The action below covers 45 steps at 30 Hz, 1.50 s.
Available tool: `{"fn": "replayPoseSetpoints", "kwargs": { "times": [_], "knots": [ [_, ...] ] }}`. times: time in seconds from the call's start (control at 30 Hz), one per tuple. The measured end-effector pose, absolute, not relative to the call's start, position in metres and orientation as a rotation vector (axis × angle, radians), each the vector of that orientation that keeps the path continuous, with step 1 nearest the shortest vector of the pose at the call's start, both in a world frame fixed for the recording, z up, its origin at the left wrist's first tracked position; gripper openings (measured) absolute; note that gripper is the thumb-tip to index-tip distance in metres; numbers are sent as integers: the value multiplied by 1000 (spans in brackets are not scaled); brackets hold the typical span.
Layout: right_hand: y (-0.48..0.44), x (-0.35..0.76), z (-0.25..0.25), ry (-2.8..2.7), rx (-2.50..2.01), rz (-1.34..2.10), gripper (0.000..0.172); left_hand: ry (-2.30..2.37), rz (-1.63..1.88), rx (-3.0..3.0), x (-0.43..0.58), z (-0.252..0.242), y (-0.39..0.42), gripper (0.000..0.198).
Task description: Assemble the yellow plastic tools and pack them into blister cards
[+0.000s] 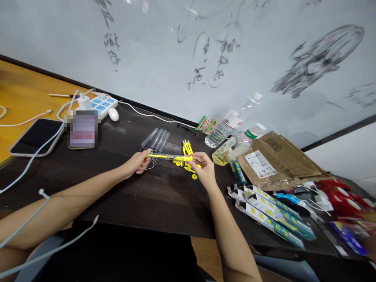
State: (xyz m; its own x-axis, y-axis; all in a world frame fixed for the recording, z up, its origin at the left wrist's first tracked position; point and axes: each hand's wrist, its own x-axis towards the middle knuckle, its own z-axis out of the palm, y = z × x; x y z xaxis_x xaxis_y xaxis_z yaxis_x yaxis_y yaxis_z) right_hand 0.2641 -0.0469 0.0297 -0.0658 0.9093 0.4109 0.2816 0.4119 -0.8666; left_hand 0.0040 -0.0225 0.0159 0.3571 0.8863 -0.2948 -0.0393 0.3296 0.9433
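My left hand point(137, 163) pinches the left end of a slim clear tube with yellow parts point(169, 157), held level just above the dark table. Its right end, with a yellow fitting, is between the fingers of my right hand point(205, 168). Behind the tube lie several loose clear tubes point(160, 139) side by side. Several yellow rods point(187, 147) with dark tips lie near my right hand. Small yellow rings and pieces point(194, 176) are scattered below them, partly hidden by the tube and fingers. Thin metal wire hooks point(152, 161) lie beside my left hand.
Right of my hands are two clear bottles point(226, 127), a brown package point(273, 156) and several open teal-and-white boxes point(276, 219). Leftward are a power strip point(102, 105), a white egg-shaped object point(113, 114) and a phone point(38, 135). White cables point(73, 252) cross near my left arm.
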Motion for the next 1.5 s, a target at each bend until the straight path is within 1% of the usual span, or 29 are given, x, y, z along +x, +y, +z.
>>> {"fn": "replayPoseSetpoints", "kwargs": {
  "times": [0.2,0.37,0.5,0.93,1.2,1.5],
  "knots": [
    [-43,264,24,-1488,-1046,801,26,1011,792,1049,5,17,-24,38],
    [-44,262,24,-1500,-1043,884,23,970,863,1045,6,17,-26,39],
    [-45,262,27,-1532,-973,963,23,955,908,1042,6,17,-27,39],
    [-45,263,26,-1454,-994,950,24,975,932,1081,7,15,-28,36],
    [-43,259,22,-1367,-960,1001,26,998,915,1119,7,13,-29,39],
    [-45,257,23,-1411,-1015,908,28,1045,851,1020,7,17,-28,41]
  ]
}}
